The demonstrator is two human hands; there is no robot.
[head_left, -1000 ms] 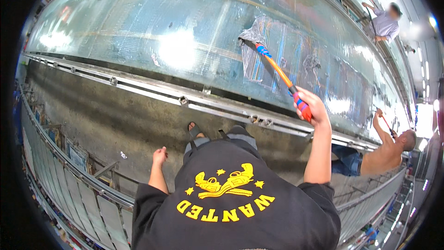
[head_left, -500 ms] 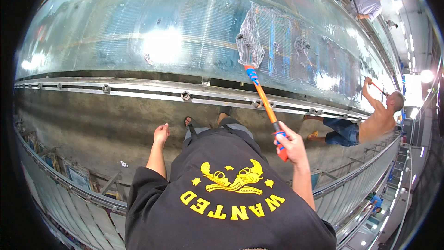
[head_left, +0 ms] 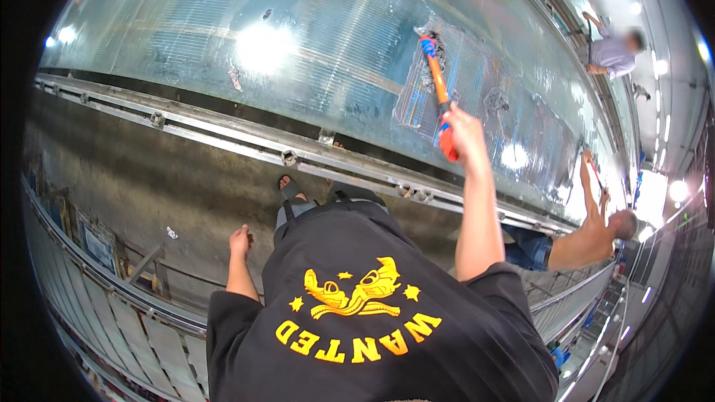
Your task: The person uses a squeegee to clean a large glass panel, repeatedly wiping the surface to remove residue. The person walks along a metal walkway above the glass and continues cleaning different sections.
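Observation:
My right hand (head_left: 466,134) is closed round the orange handle of a mop (head_left: 441,88), which has blue bands and a red end. My right arm stretches forward over a long, wet, glassy table surface (head_left: 320,45). The mop's dark grey, stringy head (head_left: 436,56) rests on a patch of thin coloured lines, partly hidden by the handle. Away from the table, my left hand (head_left: 240,242) hangs low at my side, its fingers loosely curled with nothing visible in them. Grey clumps (head_left: 495,103) lie on the wet surface right of the mop.
A metal rail (head_left: 223,138) with bolts runs along the table's near edge. At the right, a bare-backed person (head_left: 588,242) works at the same surface with a tool; another person (head_left: 614,52) stands across it. Behind me is a slatted rack (head_left: 112,313) above the concrete floor.
My right hand has pushed the mop forward and farther over the table. The grey head, earlier stretched out long, is now bunched up. My view has turned and my left hand hangs lower.

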